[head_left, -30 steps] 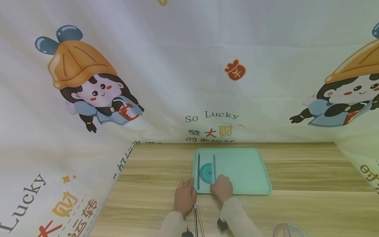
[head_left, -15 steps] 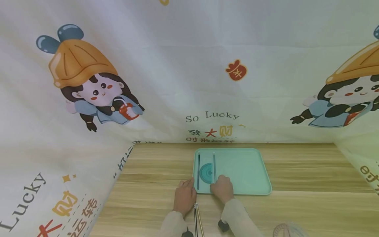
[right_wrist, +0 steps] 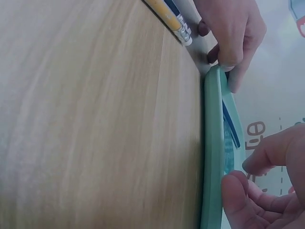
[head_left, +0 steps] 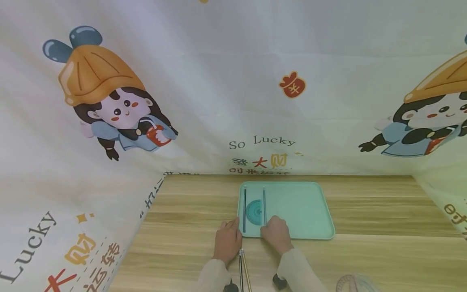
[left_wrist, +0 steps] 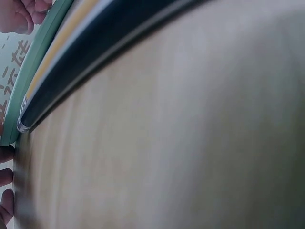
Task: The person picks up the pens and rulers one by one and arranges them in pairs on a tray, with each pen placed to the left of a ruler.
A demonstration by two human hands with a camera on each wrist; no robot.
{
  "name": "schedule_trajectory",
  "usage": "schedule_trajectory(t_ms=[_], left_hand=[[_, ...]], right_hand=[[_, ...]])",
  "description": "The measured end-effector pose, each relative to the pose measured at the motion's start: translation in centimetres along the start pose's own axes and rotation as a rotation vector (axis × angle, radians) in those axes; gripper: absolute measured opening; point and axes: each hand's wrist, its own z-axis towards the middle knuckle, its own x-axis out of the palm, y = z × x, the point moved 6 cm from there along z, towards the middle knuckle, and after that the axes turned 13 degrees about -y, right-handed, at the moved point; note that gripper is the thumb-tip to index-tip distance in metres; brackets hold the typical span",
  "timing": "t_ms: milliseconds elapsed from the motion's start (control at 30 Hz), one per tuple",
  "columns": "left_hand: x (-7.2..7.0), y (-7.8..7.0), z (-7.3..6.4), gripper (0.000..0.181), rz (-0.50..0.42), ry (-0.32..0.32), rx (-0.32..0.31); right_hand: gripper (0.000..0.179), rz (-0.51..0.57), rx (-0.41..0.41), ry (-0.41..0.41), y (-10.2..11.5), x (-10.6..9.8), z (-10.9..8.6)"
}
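Note:
A mint-green tray point(head_left: 299, 211) lies on the wooden table by the back cloth. On its left side are a dark pencil point(head_left: 245, 209), a blue half-round protractor point(head_left: 254, 212) and a blue-grey pencil point(head_left: 264, 200), the two pencils roughly parallel with the protractor between. My right hand point(head_left: 277, 234) pinches the near end of the blue-grey pencil between thumb and finger, just inside the tray's front rim. At the tray's near left corner rests my left hand point(head_left: 228, 241), fingers along the outside edge and thumb point(right_wrist: 231, 57) against the rim.
Between my forearms a black pencil point(head_left: 241, 269) and a yellow pencil point(head_left: 247, 271) lie on the table, eraser ends toward the tray. A clear protractor point(head_left: 354, 284) sits at the bottom right edge. Printed cloth point(head_left: 211, 97) walls the table at the back and sides.
My right hand and forearm have shifted very slightly to the right, still at the blue-grey pencil's end. The left hand, the tray and the things on it hold their places.

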Motion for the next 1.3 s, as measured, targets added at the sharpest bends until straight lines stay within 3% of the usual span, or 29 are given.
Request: schedule_trajectory(t_ms=[500,667,767,1000,1300], left_hand=[[0.0,0.0,0.1,0.037,-0.008,-0.002,-0.006],[0.1,0.1,0.1,0.037,-0.007,-0.016,0.002],[0.2,0.0,0.0,0.037,-0.006,-0.014,-0.003],[0.0,-0.1,-0.1,0.037,-0.016,-0.004,-0.016],[0.1,-0.1,0.0,0.037,-0.023,-0.017,-0.008]], right_hand=[[0.039,-0.011,0.0,-0.009,-0.2,-1.0,-0.8],[0.009,-0.019,0.007,-0.011,-0.3,-2.2,-1.6],[0.016,-0.032,-0.002,-0.02,-0.4,-2.8,-2.2],[0.002,-0.035,0.017,0.005,-1.0,-3.4,-3.5],[0.016,-0.05,-0.036,-0.007,-1.5,-4.8,-4.7]])
